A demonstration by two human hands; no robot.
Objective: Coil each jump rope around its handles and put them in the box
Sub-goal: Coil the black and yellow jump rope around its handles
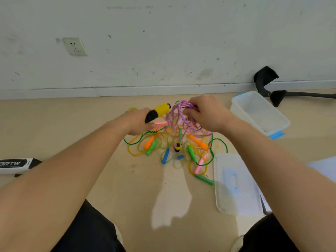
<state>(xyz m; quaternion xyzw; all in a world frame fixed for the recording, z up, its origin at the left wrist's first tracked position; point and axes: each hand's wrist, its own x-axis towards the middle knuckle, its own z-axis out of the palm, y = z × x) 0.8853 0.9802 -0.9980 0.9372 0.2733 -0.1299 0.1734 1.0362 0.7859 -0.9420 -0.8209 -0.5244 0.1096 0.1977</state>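
Note:
My left hand point(136, 121) grips a yellow and black handle point(158, 112), held above the floor. My right hand point(203, 112) pinches loops of a pink braided rope point(177, 117) that hang from it. The rope's other yellow and black handle point(177, 146) dangles low over a tangled pile of jump ropes point(174, 148) with orange, green, blue and pink handles. A clear plastic box point(259, 113) with blue clips stands empty at the right, near the wall.
The box's clear lid point(234, 182) lies on the floor right of the pile. A black stand point(269, 82) leans at the wall behind the box. A white and black object point(16, 165) lies at the left edge. My knees are at the bottom.

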